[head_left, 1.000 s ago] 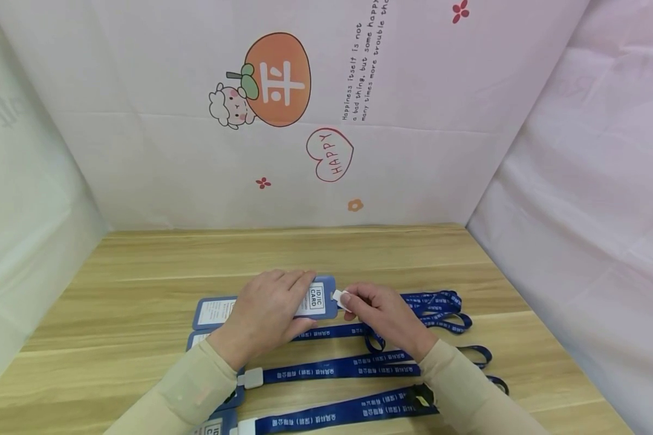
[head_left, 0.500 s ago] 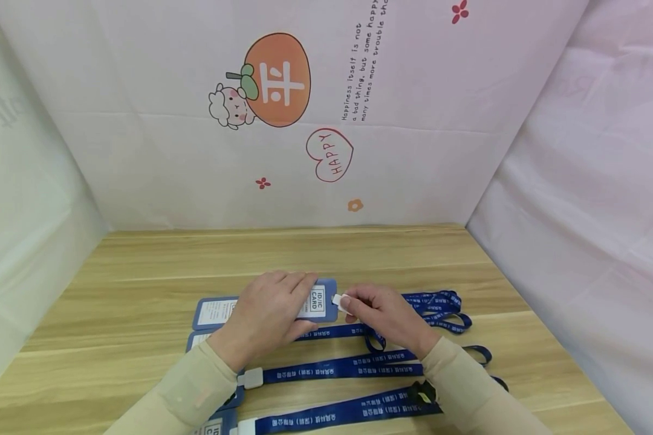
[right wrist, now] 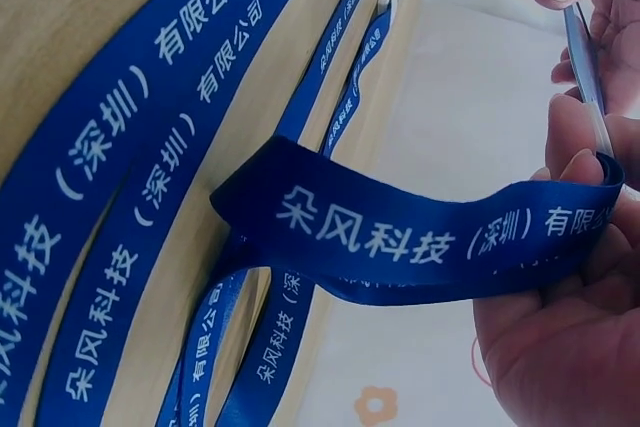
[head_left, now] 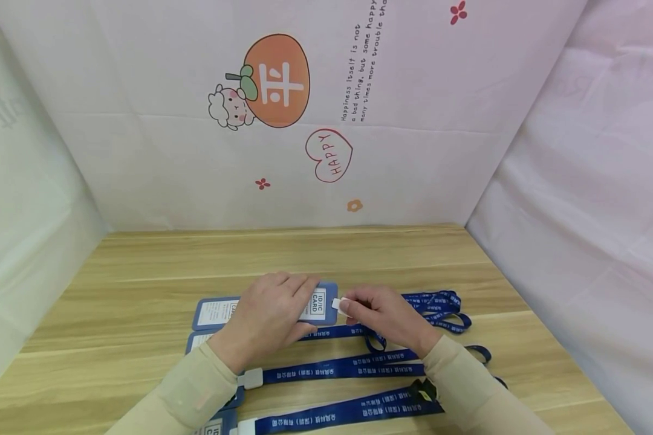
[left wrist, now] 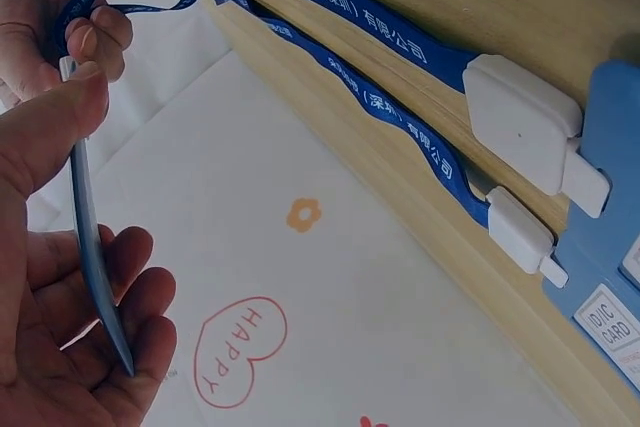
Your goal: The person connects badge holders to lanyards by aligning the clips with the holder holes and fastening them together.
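Note:
My left hand (head_left: 266,317) grips a blue badge holder (head_left: 314,306) with a white "ID/IC CARD" insert, raised above the table. In the left wrist view this badge holder (left wrist: 88,232) appears edge-on between thumb and fingers. My right hand (head_left: 383,317) pinches the white clip (head_left: 339,305) at the badge holder's slotted end. Whether the clip is fastened there cannot be made out. From that clip a blue lanyard (right wrist: 400,227) with white lettering loops past my right fingers. Other badge holders (head_left: 212,312) lie partly hidden behind my left hand and forearm.
Several blue lanyards (head_left: 337,368) lie side by side across the wooden table (head_left: 158,260), their loops (head_left: 446,302) to the right. White clips (head_left: 252,378) join some to badge holders on the left. A printed white cloth (head_left: 196,181) stands behind, with white cloth at both sides.
Both hands, with the badge holder and clip, have shifted slightly toward me. The badge holder's tilt has changed a little. Both grips stay the same.

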A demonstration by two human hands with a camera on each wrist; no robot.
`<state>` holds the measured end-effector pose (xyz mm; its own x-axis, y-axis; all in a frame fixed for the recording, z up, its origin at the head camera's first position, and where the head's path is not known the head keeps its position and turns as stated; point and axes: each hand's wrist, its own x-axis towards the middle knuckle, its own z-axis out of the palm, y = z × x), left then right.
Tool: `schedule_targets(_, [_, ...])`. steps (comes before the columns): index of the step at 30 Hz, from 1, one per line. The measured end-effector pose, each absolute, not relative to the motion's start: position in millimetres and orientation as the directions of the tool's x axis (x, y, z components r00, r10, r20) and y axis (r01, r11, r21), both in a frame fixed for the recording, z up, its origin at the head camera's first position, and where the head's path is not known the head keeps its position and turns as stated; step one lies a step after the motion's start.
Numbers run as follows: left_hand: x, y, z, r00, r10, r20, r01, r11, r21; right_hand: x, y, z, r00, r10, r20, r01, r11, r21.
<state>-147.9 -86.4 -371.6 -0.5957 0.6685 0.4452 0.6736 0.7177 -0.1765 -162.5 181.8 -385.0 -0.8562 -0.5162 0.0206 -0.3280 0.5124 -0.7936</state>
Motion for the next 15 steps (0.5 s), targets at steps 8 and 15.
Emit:
schedule_targets(8, [-148.0, -87.2, -371.6, -0.599, 0.675, 0.431, 0.679, 0.713, -0.173, -163.5, 182.3, -383.0, -0.84, -0.543, 0.018, -0.346, 0.509, -0.788])
schedule_targets(15, [-148.2, -87.1, -372.2, -0.586, 0.689, 0.428, 0.683, 0.703, -0.197, -164.0, 183.0, -379.8, -0.827, -0.563, 0.012, -0.366, 0.522, -0.77])
